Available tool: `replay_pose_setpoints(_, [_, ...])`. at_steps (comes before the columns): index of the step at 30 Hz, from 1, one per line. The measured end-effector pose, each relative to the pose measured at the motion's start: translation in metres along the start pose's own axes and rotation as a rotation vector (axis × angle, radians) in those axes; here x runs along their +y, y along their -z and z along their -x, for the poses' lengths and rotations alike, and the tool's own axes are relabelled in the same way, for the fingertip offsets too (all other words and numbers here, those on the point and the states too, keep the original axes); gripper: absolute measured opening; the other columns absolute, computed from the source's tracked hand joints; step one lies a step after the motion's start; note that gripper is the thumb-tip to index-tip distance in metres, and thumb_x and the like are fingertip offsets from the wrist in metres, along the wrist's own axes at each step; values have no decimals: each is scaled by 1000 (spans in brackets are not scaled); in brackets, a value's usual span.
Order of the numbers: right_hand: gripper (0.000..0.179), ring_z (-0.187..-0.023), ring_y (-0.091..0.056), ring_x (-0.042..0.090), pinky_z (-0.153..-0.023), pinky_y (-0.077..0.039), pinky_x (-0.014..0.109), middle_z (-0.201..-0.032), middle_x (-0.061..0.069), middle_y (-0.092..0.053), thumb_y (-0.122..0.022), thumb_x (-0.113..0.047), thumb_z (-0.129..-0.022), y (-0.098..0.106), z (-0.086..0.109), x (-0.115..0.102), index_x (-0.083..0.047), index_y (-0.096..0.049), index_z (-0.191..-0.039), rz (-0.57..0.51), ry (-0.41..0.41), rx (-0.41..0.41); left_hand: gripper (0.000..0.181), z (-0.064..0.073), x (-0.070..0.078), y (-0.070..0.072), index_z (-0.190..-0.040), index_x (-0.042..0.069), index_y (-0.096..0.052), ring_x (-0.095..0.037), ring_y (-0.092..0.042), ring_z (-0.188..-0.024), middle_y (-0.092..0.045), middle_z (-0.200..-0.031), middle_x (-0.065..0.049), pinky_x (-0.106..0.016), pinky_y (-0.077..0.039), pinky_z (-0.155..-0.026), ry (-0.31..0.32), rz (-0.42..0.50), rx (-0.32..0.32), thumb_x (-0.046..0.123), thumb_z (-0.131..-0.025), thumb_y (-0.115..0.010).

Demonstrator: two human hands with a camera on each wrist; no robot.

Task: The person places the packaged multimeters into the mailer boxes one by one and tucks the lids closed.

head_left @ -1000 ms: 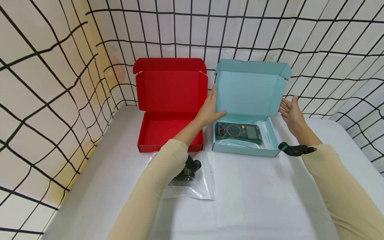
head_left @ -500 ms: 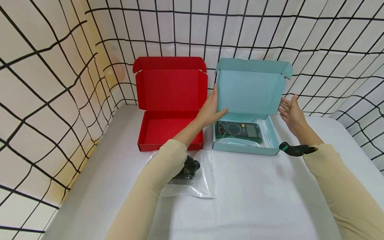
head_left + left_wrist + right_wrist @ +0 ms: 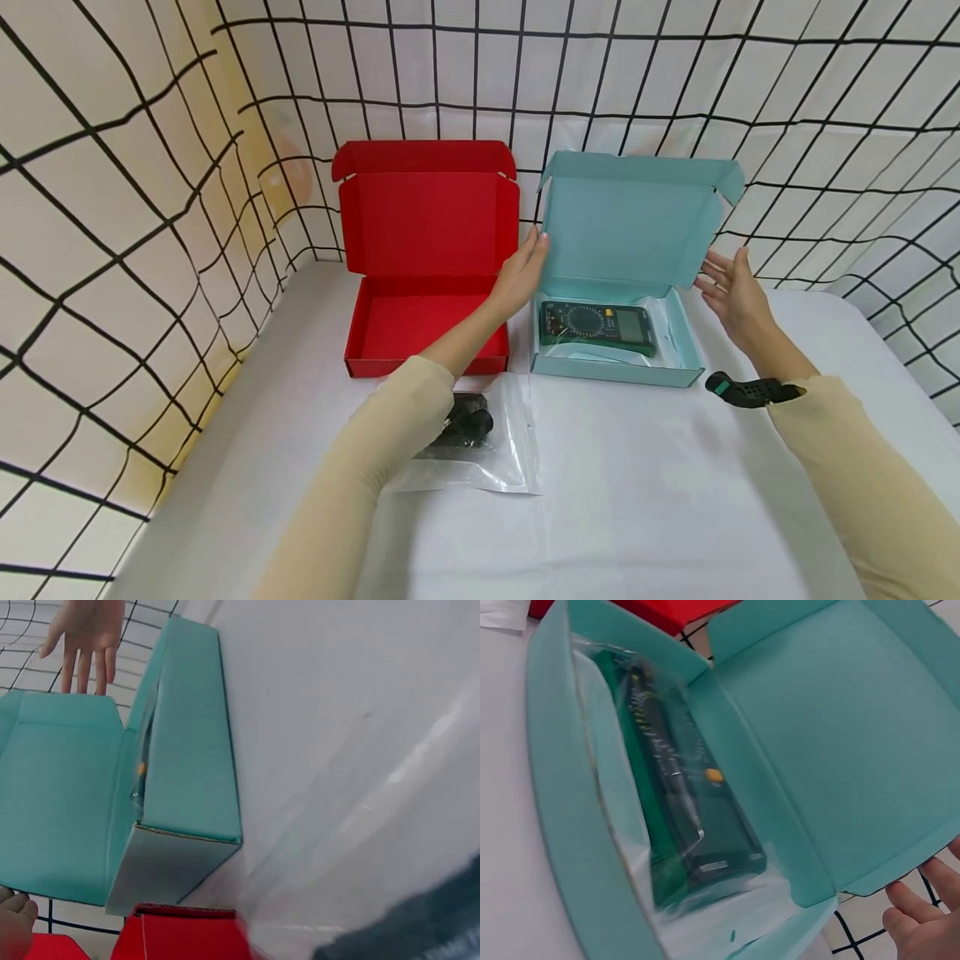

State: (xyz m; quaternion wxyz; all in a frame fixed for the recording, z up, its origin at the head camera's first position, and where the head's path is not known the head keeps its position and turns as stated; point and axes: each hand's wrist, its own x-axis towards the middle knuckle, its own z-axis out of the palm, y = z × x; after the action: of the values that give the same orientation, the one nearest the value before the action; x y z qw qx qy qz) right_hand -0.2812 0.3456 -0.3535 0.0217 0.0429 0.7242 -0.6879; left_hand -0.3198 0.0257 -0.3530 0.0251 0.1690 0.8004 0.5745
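A light blue cardboard box (image 3: 615, 375) sits on the table with its lid (image 3: 633, 225) raised, tilted a little forward. Inside lies a dark green multimeter (image 3: 596, 325) in clear plastic wrap. My left hand (image 3: 519, 273) is at the lid's left edge, fingers fairly straight and thumb close to them; its fingertips (image 3: 16, 904) show beside that edge in the left wrist view. On the opposite side, the extended fingers of my right hand (image 3: 737, 302) touch the lid's right edge, thumb pointing up. In the right wrist view those fingers (image 3: 911, 904) meet the lid from behind.
To the left stands an open red box (image 3: 427, 325) with nothing visible in it. A clear plastic bag (image 3: 506, 467) holding a black item (image 3: 468, 421) lies in front, partly under my left sleeve. Black wire grid panels (image 3: 622, 75) border the table's back and sides.
The light blue lid has tipped slightly forward, its upper right corner shifting right and down. My left thumb has moved in from spread out toward the fingers. My right hand has lowered slightly.
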Motion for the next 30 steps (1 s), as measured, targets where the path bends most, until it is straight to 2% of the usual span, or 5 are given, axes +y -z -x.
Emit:
replay_pose_setpoints(3, [83,-140,-14,27,-114,-8,35,-155,4,-10,-18,-69,-84,-8,14,-5,-18,-14,-149,-16,3,17,67,6,-1,2,-149,17,-13,-16,-21,-139,-16,-154,5,-42,-31,-106,-9,13,-23,55,-95,-24])
replay_pose_setpoints(5, [79,-139,-21,24,-113,-12,33,-154,2,-17,-21,-68,-85,-6,16,0,-19,-20,-148,-36,13,21,65,10,-3,3,-149,18,-14,-15,-22,-139,-17,-154,5,-41,-31,-106,-25,14,-37,55,-96,-22])
replay_pose_setpoints(8, [79,-138,-24,23,-113,-14,34,-153,1,-19,-22,-69,-84,-2,17,6,-22,-23,-147,-2,20,4,63,15,-5,3,-149,18,-14,-15,-23,-138,-18,-153,5,-42,-32,-106,-41,13,-50,53,-97,-20])
replay_pose_setpoints(18, [85,-140,-7,30,-111,-6,36,-154,10,-1,-17,-67,-85,-6,33,4,-12,-5,-149,28,14,-77,57,24,-12,-1,-148,17,-21,-20,-35,-132,-30,-150,0,-43,-35,-104,-90,-62,-17,46,-99,-16])
replay_pose_setpoints(30, [81,-140,-4,30,-110,-4,36,-152,13,-2,-19,-62,-88,-6,41,10,-8,-9,-148,12,26,-87,58,32,-18,-7,-145,10,-26,-19,-36,-130,-33,-147,-4,-37,-36,-104,-152,-59,6,45,-99,-18])
